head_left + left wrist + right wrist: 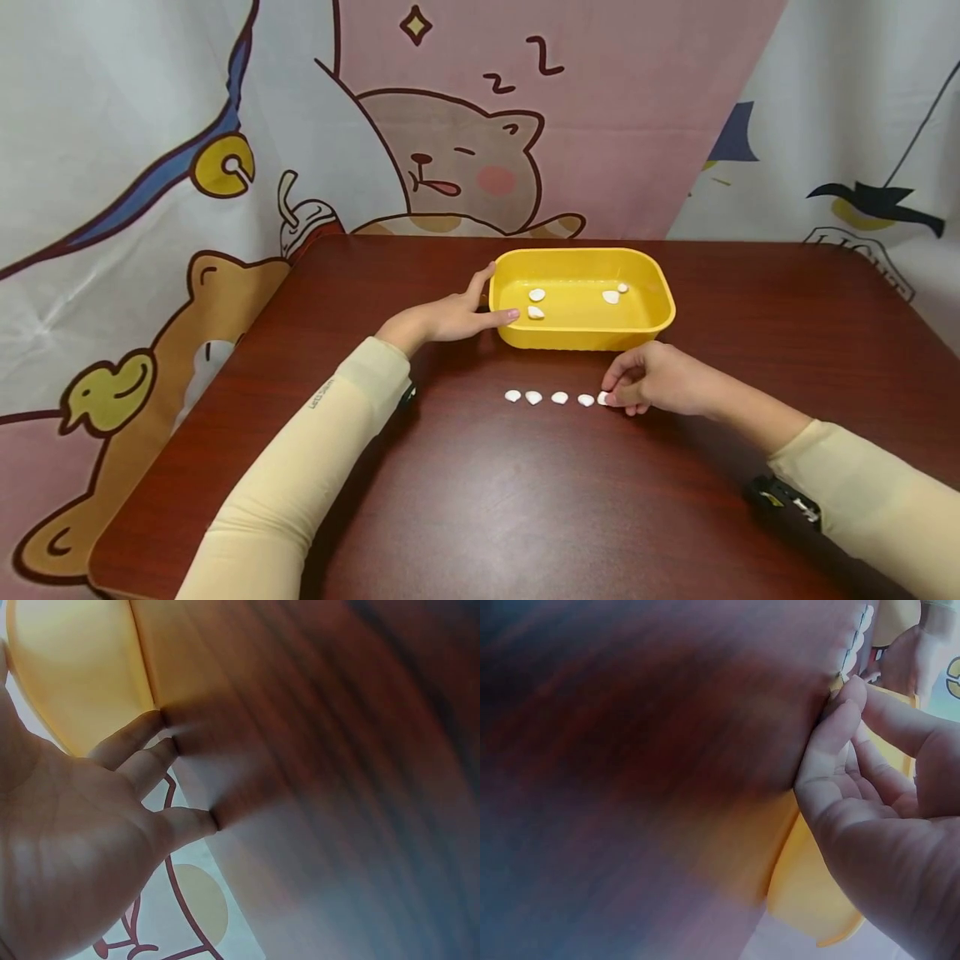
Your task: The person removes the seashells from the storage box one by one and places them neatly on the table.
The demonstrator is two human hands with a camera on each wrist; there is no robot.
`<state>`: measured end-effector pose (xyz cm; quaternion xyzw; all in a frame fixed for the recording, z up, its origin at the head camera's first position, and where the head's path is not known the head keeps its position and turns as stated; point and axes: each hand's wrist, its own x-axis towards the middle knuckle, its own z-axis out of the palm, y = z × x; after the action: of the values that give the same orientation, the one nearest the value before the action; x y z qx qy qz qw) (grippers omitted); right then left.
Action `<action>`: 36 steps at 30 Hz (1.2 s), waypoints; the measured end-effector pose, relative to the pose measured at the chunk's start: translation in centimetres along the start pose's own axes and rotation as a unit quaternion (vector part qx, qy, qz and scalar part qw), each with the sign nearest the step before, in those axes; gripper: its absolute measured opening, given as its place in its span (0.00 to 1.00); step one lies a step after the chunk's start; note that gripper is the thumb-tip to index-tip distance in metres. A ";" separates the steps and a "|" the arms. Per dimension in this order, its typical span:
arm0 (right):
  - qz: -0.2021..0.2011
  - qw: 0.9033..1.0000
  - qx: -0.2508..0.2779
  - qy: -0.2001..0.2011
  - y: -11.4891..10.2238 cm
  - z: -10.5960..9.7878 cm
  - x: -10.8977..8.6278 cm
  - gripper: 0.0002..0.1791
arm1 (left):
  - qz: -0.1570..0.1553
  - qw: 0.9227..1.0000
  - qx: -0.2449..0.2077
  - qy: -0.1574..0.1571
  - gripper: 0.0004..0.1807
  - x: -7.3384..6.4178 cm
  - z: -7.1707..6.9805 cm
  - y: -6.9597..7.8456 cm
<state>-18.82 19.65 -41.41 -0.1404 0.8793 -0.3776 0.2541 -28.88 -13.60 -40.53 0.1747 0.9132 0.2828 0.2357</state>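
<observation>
Head view: hands well apart. Left hand (pixel 453 317) is on the left end of the yellow tub (pixel 585 340), fingers extended, thumb laid over the near rim, index up along the end wall. Touching it, not wrapped round it. Right hand (pixel 678 379) is in front of the tub, to the right, pinching a white shell (pixel 603 399) between thumb and fingers at table level. That shell sits at the right end of a row of four shells (pixel 559 398), all lying on the dark red-brown table (pixel 465 517), in front of the tub. Inside the tub: two shells at left (pixel 537 295) near the thumb, two at right (pixel 611 297) close together, one smaller. Cream sleeves (pixel 277 483) on both arms. Cartoon curtain (pixel 630 83) behind the table.

Left wrist view: palm side, fingers spread, three fingertips down at the table surface. Tub wall right beside them, curtain below.

Right wrist view: thumb and index tips together low at the table; can't make out the pinched shell clearly, tips cover it. Shell row runs off just past them, tub behind the hand, left hand farther back.
</observation>
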 end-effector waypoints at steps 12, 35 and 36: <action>-0.039 0.999 -0.007 0.001 0.1 -0.2 -0.7 0.16 | -0.001 1.000 0.003 -0.001 0.63 0.0 -0.2 0.5; -0.057 0.991 -0.116 0.020 0.9 -0.8 -1.2 0.10 | -0.012 1.000 -0.010 -0.013 0.64 -0.3 0.1 0.4; -0.061 0.992 -0.105 0.012 1.0 -0.9 -1.2 0.10 | -0.012 1.000 -0.010 -0.014 0.64 -0.2 0.1 0.4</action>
<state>-18.37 21.40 -41.16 -0.2154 0.9069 -0.2992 0.2041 -28.56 -13.39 -40.32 0.1655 0.9090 0.2867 0.2533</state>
